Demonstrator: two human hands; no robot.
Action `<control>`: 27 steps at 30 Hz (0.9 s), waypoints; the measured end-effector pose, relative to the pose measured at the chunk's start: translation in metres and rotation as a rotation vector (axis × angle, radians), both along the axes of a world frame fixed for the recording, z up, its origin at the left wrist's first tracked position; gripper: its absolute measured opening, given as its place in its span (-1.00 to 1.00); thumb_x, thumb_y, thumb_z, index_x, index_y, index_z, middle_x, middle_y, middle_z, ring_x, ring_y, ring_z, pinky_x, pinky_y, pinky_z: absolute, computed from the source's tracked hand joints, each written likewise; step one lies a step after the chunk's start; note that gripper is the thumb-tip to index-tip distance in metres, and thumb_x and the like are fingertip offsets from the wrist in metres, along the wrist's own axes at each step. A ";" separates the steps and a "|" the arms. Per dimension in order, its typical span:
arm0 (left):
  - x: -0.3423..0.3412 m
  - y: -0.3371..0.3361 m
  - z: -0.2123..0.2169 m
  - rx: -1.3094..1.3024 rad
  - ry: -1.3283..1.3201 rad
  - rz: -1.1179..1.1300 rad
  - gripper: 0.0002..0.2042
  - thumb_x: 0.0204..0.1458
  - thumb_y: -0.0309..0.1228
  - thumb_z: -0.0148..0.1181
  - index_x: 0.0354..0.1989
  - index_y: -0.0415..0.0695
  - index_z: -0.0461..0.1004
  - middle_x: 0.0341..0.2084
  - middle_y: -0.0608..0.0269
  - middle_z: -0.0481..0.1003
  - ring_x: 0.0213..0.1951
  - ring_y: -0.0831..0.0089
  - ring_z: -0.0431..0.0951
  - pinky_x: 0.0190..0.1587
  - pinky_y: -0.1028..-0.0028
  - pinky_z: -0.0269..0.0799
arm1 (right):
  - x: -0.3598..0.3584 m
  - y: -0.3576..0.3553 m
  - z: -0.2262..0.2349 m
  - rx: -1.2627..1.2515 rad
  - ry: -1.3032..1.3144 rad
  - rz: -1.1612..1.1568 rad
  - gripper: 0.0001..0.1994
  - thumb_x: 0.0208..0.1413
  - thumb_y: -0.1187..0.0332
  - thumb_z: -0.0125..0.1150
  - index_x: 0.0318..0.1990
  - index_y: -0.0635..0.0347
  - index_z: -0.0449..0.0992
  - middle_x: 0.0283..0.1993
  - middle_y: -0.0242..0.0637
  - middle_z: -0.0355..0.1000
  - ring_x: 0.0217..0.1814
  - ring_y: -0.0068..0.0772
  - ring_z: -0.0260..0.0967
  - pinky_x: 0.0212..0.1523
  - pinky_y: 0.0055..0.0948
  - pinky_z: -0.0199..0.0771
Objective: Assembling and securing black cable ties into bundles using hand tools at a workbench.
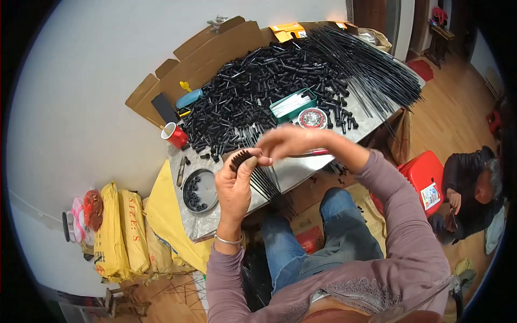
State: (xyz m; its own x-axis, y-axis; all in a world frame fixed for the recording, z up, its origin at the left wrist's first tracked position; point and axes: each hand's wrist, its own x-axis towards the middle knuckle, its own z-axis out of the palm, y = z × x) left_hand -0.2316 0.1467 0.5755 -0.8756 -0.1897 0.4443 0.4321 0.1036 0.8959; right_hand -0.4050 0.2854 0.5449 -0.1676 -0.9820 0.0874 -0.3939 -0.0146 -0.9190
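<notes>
My left hand [232,188] is raised over the table's near edge and closed around a bundle of thin black rods [263,182]. Their dark ends fan out in a row above the thumb, and the rods slant down to the right. My right hand [291,141] reaches across from the right, its fingers bent toward the left fingertips. It is smeared by motion, so whether it pinches anything cannot be told. Behind both hands spreads a big heap of short black tubular parts [242,81], with pale thin rods lying at its front.
The metal-topped table [188,225] bears a round black tray [202,210], red cup [176,137], green box [295,114] of white sticks, round tin [312,118] and long black rods [371,70]. Cardboard [202,54] backs it. Yellow sacks [114,237] stand left; a person [466,183] sits right beside a red stool [423,172].
</notes>
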 end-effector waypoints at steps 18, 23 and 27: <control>-0.004 -0.010 -0.001 -0.020 -0.037 0.009 -0.80 0.20 -0.42 0.02 -0.15 -0.31 0.47 -0.36 0.12 0.60 -0.23 0.38 0.60 -0.08 0.45 0.46 | -0.135 -0.010 -0.031 0.344 1.286 -0.714 -0.88 -0.16 0.40 0.15 -0.48 0.12 0.61 -0.38 -0.20 0.55 -0.27 -0.15 0.54 -0.28 -0.22 0.53; -0.005 -0.008 -0.003 0.008 -0.029 0.011 -0.80 0.19 -0.42 0.04 -0.17 -0.29 0.49 -0.38 0.16 0.60 -0.25 0.46 0.59 -0.10 0.50 0.46 | -0.120 0.000 -0.012 0.016 1.149 -0.907 -0.88 -0.02 0.32 0.11 -0.45 0.15 0.50 -0.37 -0.24 0.50 -0.25 -0.11 0.46 -0.28 -0.21 0.46; -0.003 -0.008 -0.003 0.017 -0.039 0.029 -0.81 0.19 -0.41 0.05 -0.18 -0.29 0.49 -0.38 0.16 0.60 -0.25 0.47 0.59 -0.11 0.51 0.46 | -0.040 0.000 0.044 -0.320 0.341 -0.797 -0.90 0.05 0.40 0.15 -0.37 0.24 0.50 -0.43 -0.34 0.46 -0.34 -0.47 0.43 -0.31 -0.46 0.41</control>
